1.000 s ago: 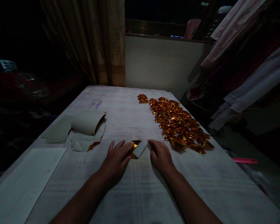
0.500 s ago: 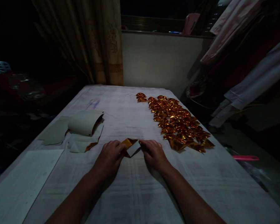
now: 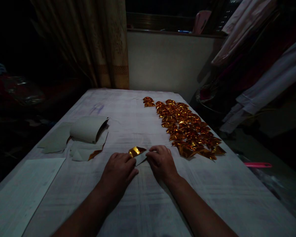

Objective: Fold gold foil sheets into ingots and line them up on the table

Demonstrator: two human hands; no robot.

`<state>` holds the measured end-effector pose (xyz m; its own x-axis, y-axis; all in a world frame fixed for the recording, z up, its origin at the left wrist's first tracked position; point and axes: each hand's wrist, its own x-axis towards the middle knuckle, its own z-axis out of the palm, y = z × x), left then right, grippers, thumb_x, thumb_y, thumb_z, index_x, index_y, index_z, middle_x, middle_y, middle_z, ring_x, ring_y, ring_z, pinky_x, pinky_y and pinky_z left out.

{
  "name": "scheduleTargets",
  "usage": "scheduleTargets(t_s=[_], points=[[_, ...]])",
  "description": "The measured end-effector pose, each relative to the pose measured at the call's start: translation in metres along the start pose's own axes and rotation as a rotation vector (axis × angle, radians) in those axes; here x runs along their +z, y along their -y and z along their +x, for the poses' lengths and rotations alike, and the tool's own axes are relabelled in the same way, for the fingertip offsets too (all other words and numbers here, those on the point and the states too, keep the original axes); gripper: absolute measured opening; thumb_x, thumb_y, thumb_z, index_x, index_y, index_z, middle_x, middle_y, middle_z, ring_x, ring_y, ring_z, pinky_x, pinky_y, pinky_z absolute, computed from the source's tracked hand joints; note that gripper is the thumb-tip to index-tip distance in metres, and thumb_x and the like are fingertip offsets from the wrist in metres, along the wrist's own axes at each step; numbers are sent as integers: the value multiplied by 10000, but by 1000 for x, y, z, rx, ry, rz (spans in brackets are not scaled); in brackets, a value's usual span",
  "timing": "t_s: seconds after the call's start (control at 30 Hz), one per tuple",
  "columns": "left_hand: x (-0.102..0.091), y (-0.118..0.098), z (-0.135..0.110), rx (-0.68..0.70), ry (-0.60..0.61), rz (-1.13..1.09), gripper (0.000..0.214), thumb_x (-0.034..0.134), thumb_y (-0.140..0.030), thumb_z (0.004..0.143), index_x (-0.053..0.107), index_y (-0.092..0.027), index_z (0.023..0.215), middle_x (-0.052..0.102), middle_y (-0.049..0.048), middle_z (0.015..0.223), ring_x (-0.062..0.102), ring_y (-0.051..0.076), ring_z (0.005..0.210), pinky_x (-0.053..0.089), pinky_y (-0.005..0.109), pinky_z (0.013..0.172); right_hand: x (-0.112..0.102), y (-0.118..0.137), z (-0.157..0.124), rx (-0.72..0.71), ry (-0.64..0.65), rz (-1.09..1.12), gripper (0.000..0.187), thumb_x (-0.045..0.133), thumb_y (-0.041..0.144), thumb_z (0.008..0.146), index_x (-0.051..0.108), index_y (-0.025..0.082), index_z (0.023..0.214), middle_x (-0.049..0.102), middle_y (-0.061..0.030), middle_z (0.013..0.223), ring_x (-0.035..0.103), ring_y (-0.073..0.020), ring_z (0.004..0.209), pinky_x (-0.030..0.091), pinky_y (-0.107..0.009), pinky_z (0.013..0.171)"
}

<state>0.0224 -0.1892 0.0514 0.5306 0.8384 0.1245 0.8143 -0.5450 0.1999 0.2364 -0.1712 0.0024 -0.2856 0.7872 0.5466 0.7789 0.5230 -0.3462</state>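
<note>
Between my hands, low over the cloth, is a piece of gold foil paper (image 3: 137,151), partly folded, with shiny gold on one side and a pale back. My left hand (image 3: 120,169) grips its left part, with the thumb apart near the lower edge. At the right end of the strip, the closed fingertips of my right hand (image 3: 161,161) pinch the paper. A group of folded gold foil pieces (image 3: 185,126) lies to the right. On the left rests a curled stack of foil paper sheets (image 3: 87,129), pale side up, with gold showing at the edges.
The table is covered by a pale checked cloth (image 3: 128,204). A large white sheet (image 3: 27,187) lies at the near left. Beyond the far edge are a curtain (image 3: 108,46) and a wall (image 3: 162,62). Clothes (image 3: 273,82) hang at the right, above a pink handle (image 3: 258,164).
My left hand has shifted over the paper, covering more of its lower left part, and its thumb has moved out. The gold flap now stands up brighter. My right hand still pinches its end.
</note>
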Motion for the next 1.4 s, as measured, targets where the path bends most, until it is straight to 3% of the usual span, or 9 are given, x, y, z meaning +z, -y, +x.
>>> scheduleTargets(t_s=[0.13,0.27,0.4,0.57,0.7,0.9,1.1,1.3,1.4], points=[[4,4,-1,13,-75,56,72,718,-210,862,655,-204,897,711,64,1046,638,284,999,466,480,916,-3,12,-1,-192,17,31,74,619,174,935,670,227,922,714,-63,1170,595,-242,1099,427,-393,919],[12,12,-5,49,-117,13,65,633,-128,892,646,-192,894,720,60,1014,667,256,955,518,431,867,1,16,-6,-268,91,122,83,583,159,957,637,219,939,756,-37,1048,655,-213,978,453,-361,861],[11,13,-6,82,-98,-3,188,525,-53,902,657,-185,921,729,64,1042,684,238,953,546,394,839,1,7,-11,-164,103,230,110,609,155,930,646,229,1002,752,-44,1065,676,-204,990,467,-358,864],[4,6,-5,55,-17,6,208,485,-63,910,655,-183,920,717,77,1085,677,225,935,554,378,825,-6,0,-12,-30,153,224,114,672,171,890,712,262,945,746,-41,1098,665,-224,1026,463,-393,880],[4,0,-8,58,15,-3,166,525,-148,932,658,-208,1011,689,82,1115,655,246,988,552,413,853,-8,3,-10,42,203,224,126,648,182,910,732,264,957,736,-50,1103,650,-226,1040,456,-402,897],[2,-4,-11,58,61,-63,309,626,-129,883,627,-208,1181,619,117,1296,597,298,1159,518,501,962,-7,9,-3,123,219,237,81,650,170,903,683,242,923,737,-24,1000,646,-210,977,424,-365,866],[0,-3,-11,72,89,-84,340,622,-125,890,604,-228,1213,612,107,1326,592,297,1187,510,502,984,-4,13,0,147,235,152,61,658,172,896,654,232,893,713,-21,934,613,-218,940,380,-359,835],[0,-1,-14,129,48,-110,618,608,-91,873,455,-288,1439,548,95,1431,553,283,1258,507,465,1001,-2,14,-1,152,231,127,43,647,204,917,646,235,886,707,-32,943,602,-225,945,387,-371,835],[2,-1,-15,135,59,-57,622,637,-105,864,479,-296,1435,548,112,1424,552,311,1252,513,495,981,-2,14,-2,137,228,118,53,672,199,903,668,243,931,713,-37,993,603,-234,979,393,-382,851]])
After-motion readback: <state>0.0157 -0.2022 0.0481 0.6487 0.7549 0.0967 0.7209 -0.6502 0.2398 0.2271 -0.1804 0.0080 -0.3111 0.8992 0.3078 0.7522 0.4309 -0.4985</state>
